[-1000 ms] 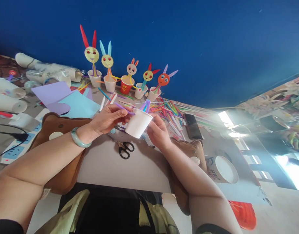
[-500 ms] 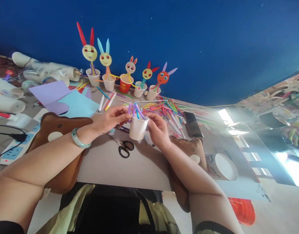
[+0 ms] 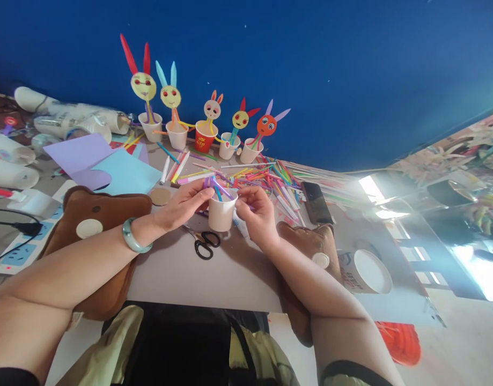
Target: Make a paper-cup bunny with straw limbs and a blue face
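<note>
A white paper cup (image 3: 221, 215) is held upright just above the table, between my two hands. Purple and blue strips that look like pipe cleaners (image 3: 219, 187) stand in its mouth, a purple one bending over the left rim. My left hand (image 3: 190, 199), with a jade-like bangle on the wrist, pinches that purple strip at the cup's left rim. On the other side, my right hand (image 3: 257, 213) has thumb and fingers closed on the right rim. Black-handled scissors (image 3: 205, 244) lie below the cup, their blades pointing up toward the left.
Several cups with rabbit-faced figures (image 3: 205, 136) line the blue wall. Coloured sticks and markers (image 3: 276, 185) are heaped behind my hands, near a phone (image 3: 316, 202). Brown cushions (image 3: 109, 214) lie under both forearms. Purple and light-blue paper (image 3: 129, 171) and a power strip (image 3: 24, 249) are at left.
The cup has shifted slightly left. My left fingers have closed over the purple strip at the rim, bending it, and a round tan disc now shows beside the left wrist.
</note>
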Demonstrator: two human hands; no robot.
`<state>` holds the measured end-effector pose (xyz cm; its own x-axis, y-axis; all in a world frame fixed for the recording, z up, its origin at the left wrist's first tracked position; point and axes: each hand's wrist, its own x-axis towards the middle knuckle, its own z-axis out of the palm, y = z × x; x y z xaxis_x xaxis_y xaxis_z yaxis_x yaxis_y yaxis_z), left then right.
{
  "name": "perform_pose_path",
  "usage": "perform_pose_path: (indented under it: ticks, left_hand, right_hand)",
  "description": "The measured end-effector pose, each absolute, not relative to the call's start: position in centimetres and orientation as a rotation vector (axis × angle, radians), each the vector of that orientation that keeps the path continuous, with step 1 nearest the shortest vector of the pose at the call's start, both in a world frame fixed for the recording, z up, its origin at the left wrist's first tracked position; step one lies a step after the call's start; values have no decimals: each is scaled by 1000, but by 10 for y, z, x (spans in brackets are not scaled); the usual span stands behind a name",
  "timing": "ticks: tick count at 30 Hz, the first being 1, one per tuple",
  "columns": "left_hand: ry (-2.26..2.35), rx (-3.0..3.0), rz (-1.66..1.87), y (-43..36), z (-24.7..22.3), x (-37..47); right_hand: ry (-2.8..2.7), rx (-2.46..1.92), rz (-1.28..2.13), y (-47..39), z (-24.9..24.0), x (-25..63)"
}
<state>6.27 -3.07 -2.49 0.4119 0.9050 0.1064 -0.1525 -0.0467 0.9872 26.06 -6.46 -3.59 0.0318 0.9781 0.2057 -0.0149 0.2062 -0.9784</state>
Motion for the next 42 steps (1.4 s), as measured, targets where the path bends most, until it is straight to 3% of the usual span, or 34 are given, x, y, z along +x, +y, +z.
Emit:
perform_pose_path:
  ticks: [9,19,35,42]
  left_hand:
    - [802,1239,1004,-20,-32,61]
    - [862,1449,796,-20,-11,55]
    - [737,1786,674,-15,-26,53]
    - [784,1635,669,-18,-19,54]
  right_hand:
    - [-965,-947,1371,-57,-32,264]
    - [-1512,-1156,1080,-64,-33,264]
    - [-1610,-1129,1484,-61,-32,263]
    - [-1631,-1189,1434,-62,-29,265]
